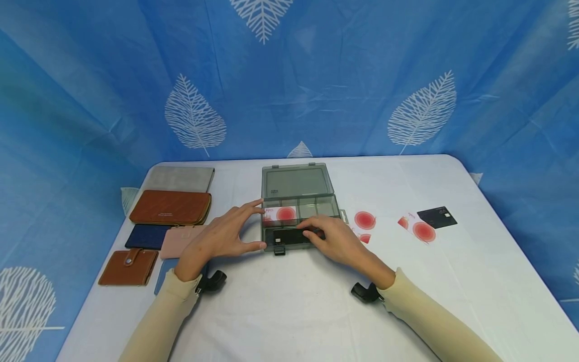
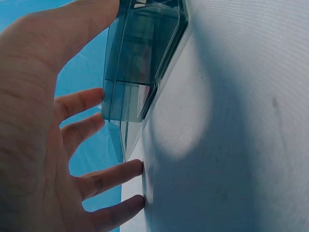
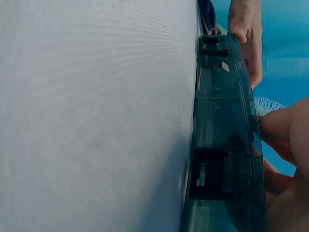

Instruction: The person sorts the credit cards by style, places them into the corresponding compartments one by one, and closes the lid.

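The left wall of the box (image 1: 326, 207) is hemmed in by the left grip (image 1: 226, 235), while its near row is blocked by a black card (image 1: 287, 237) and the right grip (image 1: 335, 239). Far-row compartments at right are left open from above, though the far side is bordered by the opened lid (image 1: 296, 181) and a blue curtain (image 1: 312, 110). Passage along the worktop (image 1: 289, 306) is hindered by wallets (image 1: 169, 207) at left and flat cards (image 1: 365, 219) at right; a free lane is left between the sleeves (image 1: 163, 311).
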`<state>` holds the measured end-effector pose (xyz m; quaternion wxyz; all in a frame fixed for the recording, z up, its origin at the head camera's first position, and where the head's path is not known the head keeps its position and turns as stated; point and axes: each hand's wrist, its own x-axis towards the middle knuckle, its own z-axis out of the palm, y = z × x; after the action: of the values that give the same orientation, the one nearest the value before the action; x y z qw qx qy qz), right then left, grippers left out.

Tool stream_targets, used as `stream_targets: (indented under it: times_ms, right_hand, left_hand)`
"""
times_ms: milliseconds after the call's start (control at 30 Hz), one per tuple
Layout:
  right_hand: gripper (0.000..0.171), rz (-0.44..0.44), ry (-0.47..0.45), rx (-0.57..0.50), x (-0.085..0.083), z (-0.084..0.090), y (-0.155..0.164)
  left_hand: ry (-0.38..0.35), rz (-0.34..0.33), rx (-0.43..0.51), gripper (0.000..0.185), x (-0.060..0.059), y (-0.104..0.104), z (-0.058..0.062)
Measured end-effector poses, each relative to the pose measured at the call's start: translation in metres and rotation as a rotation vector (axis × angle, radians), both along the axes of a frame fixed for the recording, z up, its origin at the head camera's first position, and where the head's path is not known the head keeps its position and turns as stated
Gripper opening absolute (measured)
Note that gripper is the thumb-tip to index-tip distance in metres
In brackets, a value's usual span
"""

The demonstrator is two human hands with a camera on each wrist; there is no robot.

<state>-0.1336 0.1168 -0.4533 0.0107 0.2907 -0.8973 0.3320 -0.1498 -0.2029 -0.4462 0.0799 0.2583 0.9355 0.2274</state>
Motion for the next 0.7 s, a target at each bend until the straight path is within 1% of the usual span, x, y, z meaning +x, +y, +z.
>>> stream_targets:
  times_ms: [133,233,433,700]
  right_hand:
    - [0.025,0.023,0.029,0.034,0.0029,0.0008,-0.0005]
    - [0.030,0.042,0.023,0.052,0.0055,0.0020,-0.0021]
    - [0.037,0.050,0.018,0.070,0.0092,0.0024,-0.0048]
    - [0.036,0.053,0.001,0.070,0.0098,0.0023,-0.0053]
  left_hand:
    - [-0.003,-0.004,0.003,0.091,0.0001,0.0002,0.0003]
    - [-0.003,-0.003,0.004,0.090,0.0000,0.0002,0.0006]
    - [0.000,0.000,0.005,0.090,-0.0005,0.0003,-0.0002]
    - [0.004,-0.006,0.010,0.090,-0.0008,0.0002,-0.0007]
